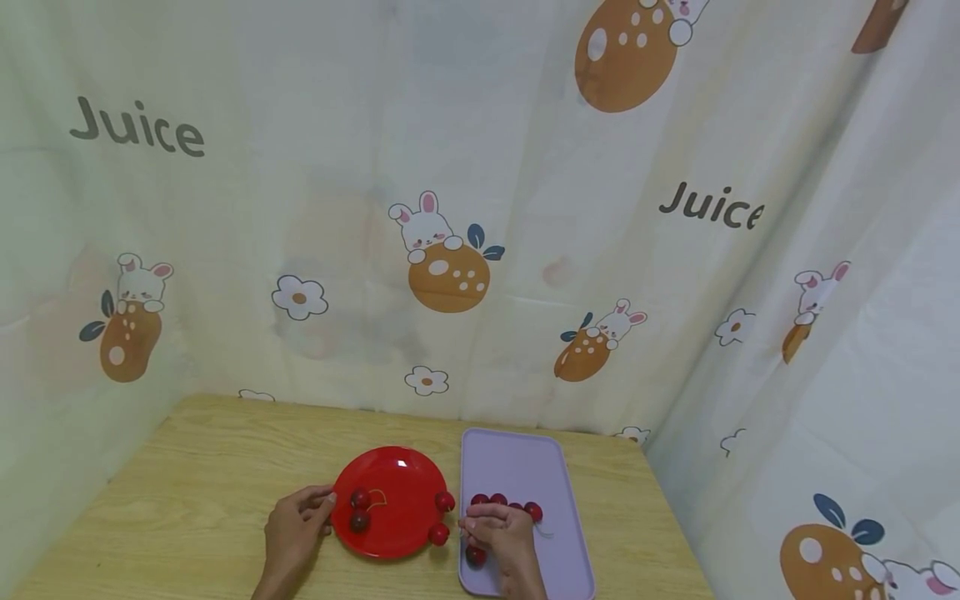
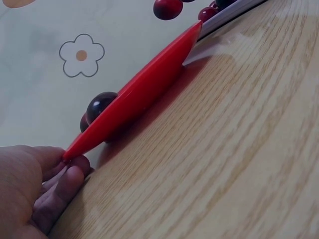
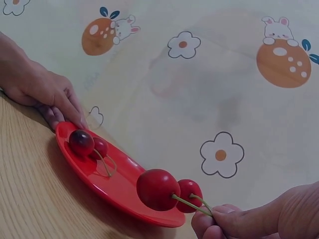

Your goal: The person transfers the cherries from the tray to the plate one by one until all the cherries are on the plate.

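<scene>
My left hand [image 1: 292, 529] pinches the left rim of a red plate [image 1: 401, 492], thumb above and fingers beneath. On the plate's left side lies a pair of cherries [image 1: 360, 499], one darker, with thin stems. My right hand [image 1: 506, 542] pinches the green stems of two more red cherries [image 3: 158, 189] between thumb and fingers. In the head view, these hang at the plate's right rim. Under and around the right hand, several cherries [image 1: 533, 512] lie on a lilac tray [image 1: 510, 458], partly hidden by it.
The plate and tray sit side by side on a wood-grain table [image 1: 247, 442]. A pale curtain [image 1: 345, 208] printed with rabbits, fruit and flowers hangs behind the table and along both sides.
</scene>
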`<move>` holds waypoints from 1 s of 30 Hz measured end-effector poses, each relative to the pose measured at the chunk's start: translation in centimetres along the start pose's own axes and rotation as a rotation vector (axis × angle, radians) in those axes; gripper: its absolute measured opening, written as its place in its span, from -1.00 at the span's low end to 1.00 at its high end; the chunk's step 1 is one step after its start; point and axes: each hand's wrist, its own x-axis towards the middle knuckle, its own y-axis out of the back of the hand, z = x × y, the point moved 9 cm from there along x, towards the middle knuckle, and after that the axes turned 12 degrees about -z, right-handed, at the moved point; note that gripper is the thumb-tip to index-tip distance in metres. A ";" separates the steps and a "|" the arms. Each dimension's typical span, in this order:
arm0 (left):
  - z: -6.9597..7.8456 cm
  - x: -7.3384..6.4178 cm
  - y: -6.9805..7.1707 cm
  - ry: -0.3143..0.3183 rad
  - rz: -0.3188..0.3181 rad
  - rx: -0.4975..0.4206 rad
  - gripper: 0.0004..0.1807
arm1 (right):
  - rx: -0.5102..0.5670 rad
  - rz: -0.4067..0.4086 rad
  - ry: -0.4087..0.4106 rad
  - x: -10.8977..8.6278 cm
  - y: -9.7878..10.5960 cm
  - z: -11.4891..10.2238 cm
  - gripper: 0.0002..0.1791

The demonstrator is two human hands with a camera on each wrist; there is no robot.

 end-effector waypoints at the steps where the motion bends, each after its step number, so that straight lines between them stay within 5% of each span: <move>1: 0.0 0.0 0.0 -0.002 -0.002 -0.001 -0.69 | -0.001 -0.001 -0.003 0.0 0.0 0.0 -0.70; 30: -0.3 0.1 0.0 -0.013 0.016 -0.035 -0.70 | -0.052 -0.046 0.002 0.8 -2.1 0.3 -0.70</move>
